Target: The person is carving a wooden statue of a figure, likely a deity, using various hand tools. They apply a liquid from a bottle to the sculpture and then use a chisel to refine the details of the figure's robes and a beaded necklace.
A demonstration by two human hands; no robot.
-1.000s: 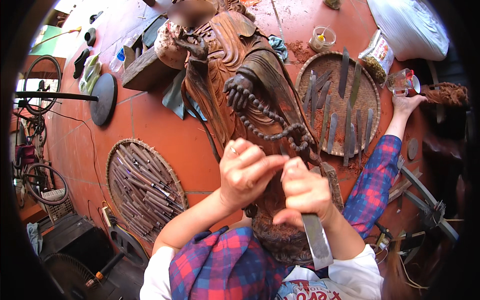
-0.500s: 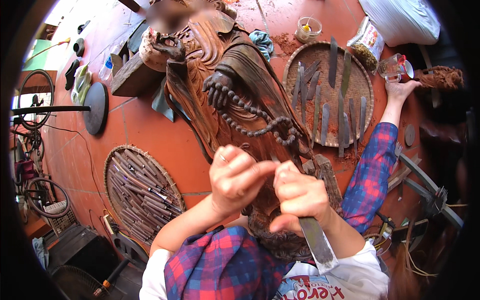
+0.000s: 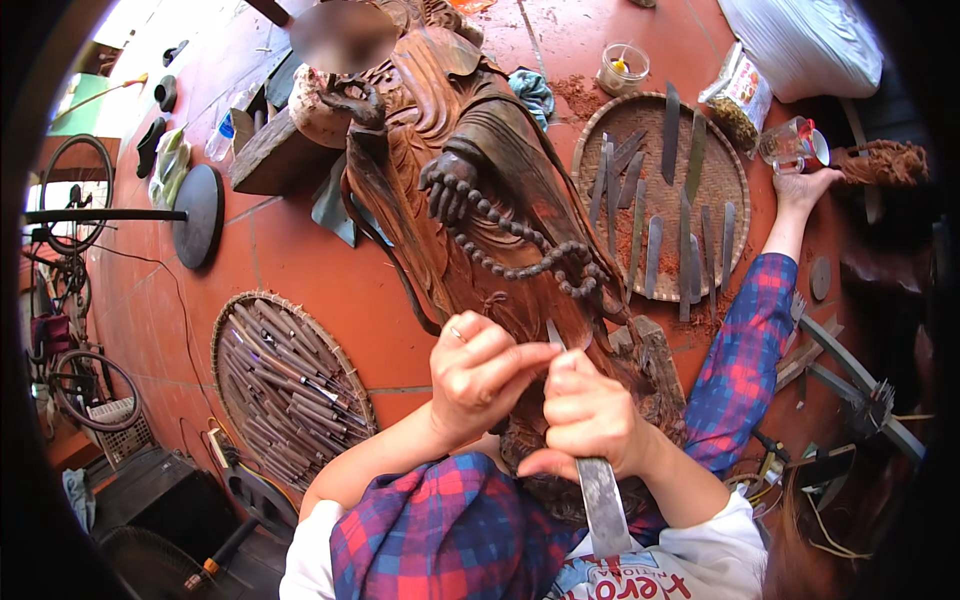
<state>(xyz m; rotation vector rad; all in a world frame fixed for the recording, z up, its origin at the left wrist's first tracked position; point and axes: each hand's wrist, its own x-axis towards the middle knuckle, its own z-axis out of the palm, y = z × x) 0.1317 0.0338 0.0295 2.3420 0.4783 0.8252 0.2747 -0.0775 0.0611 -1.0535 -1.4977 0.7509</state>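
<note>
My right hand (image 3: 590, 415) is wrapped around a long flat metal scraper (image 3: 602, 508). Its broad grey end sticks out toward my lap, and a narrow tip shows beyond my fingers against the carved wood. Closed with a ring on one finger, my left hand (image 3: 472, 378) pinches at the scraper close to that tip; its exact contact is partly hidden. Under both hands lies a large brown carved wooden statue (image 3: 520, 140), on its back with its lower end toward me. A carved string of beads (image 3: 510, 228) hangs from the statue's hand.
Right of the statue, a round woven tray (image 3: 652, 110) bears several flat blades. Another basket (image 3: 368, 412), at left, is full of wooden-handled tools. A glass mug (image 3: 785, 150) stands near my bare foot (image 3: 800, 190). A wooden block (image 3: 285, 155) props the statue's far end.
My right hand and the scraper have shifted slightly left, and the scraper's broad end has swung left. More of its tip shows now. The whole view has moved a little.
</note>
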